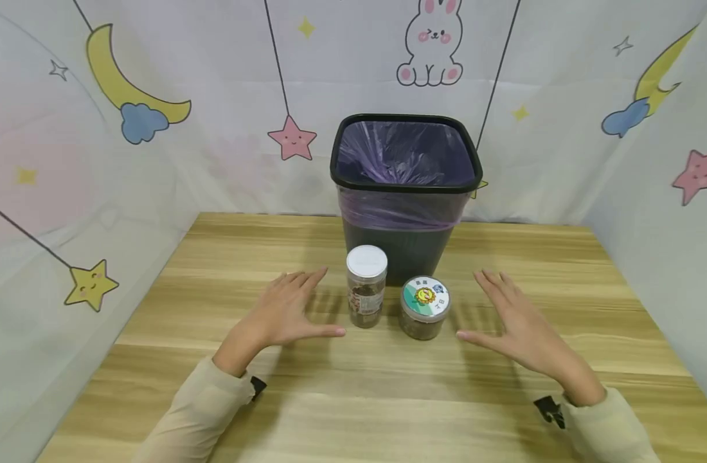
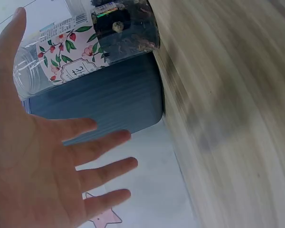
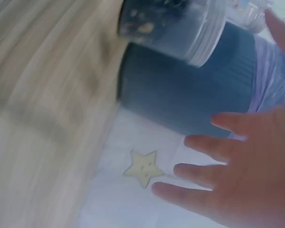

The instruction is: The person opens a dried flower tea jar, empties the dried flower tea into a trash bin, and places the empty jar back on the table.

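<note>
A tall clear jar (image 1: 366, 289) with a white lid stands upright on the table, its floral label (image 2: 73, 52) facing the left wrist camera. To its right is a shorter, wider jar (image 1: 424, 308) with a green and white sunflower lid; dark bits lie inside both. My left hand (image 1: 284, 312) hovers left of the tall jar, fingers spread, thumb extended toward it without touching. On the other side, my right hand (image 1: 515, 325) is held right of the short jar, also spread and apart from it. Neither hand holds anything.
Directly behind the jars stands a dark bin (image 1: 400, 241) lined with a purple plastic bag (image 1: 405, 151). The wooden table (image 1: 376, 399) is enclosed at the back and sides by white fabric (image 1: 214, 58) printed with stars, moons and a rabbit.
</note>
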`<state>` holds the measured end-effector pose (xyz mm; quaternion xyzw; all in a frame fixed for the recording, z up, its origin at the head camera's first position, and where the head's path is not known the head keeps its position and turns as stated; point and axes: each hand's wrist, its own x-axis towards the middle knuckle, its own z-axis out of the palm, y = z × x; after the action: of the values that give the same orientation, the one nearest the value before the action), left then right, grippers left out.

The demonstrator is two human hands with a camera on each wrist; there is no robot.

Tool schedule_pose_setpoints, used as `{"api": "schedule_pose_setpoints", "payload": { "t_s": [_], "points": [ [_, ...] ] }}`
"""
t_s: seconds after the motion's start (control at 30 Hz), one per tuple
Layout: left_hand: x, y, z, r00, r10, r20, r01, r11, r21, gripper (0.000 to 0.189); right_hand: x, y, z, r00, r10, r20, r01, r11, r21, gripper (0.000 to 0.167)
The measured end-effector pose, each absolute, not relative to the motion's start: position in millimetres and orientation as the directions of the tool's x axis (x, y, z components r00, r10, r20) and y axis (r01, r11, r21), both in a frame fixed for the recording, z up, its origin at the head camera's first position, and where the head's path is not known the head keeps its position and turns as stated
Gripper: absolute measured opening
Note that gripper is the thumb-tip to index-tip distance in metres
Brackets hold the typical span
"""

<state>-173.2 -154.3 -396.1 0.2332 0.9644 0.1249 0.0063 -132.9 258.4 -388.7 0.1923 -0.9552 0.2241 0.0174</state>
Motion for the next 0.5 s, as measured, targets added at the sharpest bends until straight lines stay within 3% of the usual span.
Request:
{"api": "schedule_pose_setpoints", "payload": {
  "t_s": [0.27, 0.5],
  "points": [
    [-177, -150, -394, -0.878, 0.468, 0.101, 0.445, 0.721, 0.530, 0.117, -135, 230, -380, -0.899, -0.318, 0.302, -0.435, 0.728, -0.529, 0.089],
    [-181, -144, -393, -0.876, 0.440, 0.198, 0.456, 0.620, 0.638, 0.104, -138, 199, -378, -0.886, -0.331, 0.326, -0.464, 0.636, -0.616, 0.083]
  ]
}}
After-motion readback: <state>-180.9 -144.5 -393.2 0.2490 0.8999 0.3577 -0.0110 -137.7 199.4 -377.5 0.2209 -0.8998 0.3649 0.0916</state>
